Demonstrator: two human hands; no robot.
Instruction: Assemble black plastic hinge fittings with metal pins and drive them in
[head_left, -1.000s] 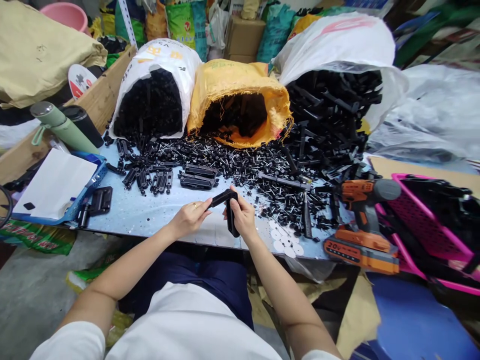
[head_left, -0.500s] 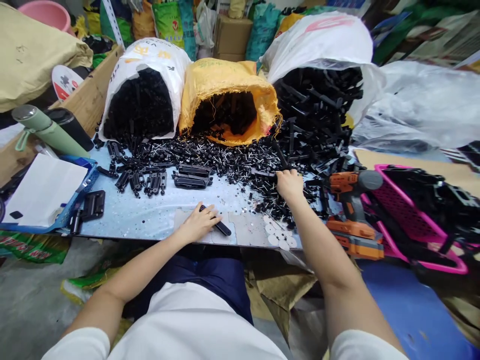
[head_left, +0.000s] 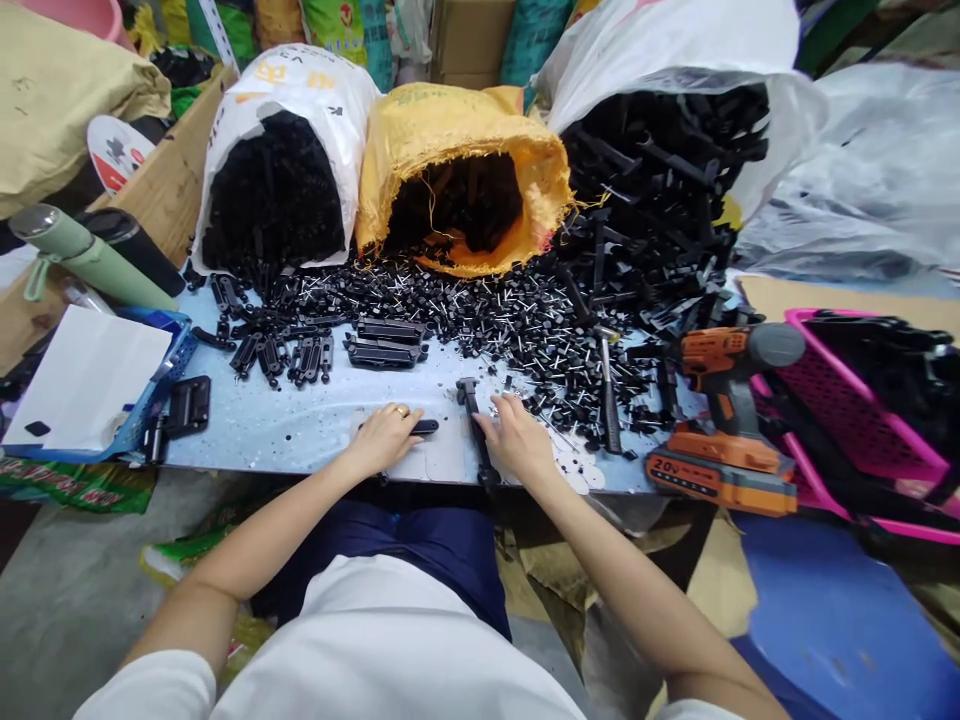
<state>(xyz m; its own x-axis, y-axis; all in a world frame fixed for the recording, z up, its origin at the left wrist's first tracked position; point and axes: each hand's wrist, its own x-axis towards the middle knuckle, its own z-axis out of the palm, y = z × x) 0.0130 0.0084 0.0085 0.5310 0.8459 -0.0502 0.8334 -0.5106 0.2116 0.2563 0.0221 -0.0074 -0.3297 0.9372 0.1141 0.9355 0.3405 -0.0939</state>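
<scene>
My left hand (head_left: 384, 437) lies on a short black plastic bar (head_left: 424, 427) at the near edge of the light blue table (head_left: 300, 420), its fingers curled over the bar. My right hand (head_left: 517, 440) rests beside it on a long black bar (head_left: 475, 428) that points away from me, its fingers pressing the bar down. Just beyond both hands spreads a heap of small black parts and pins (head_left: 510, 325).
Three open sacks of black parts stand at the back: white (head_left: 292, 110), yellow (head_left: 465, 130), white (head_left: 675, 60). An orange cordless drill (head_left: 720, 420) and a hammer (head_left: 607, 390) lie right. A pink crate (head_left: 870, 420) sits far right, a blue tray with paper (head_left: 90, 380) left.
My right hand came back from the parts heap at the right with a long black bar and set it down near my left hand, which stayed on the short bar.
</scene>
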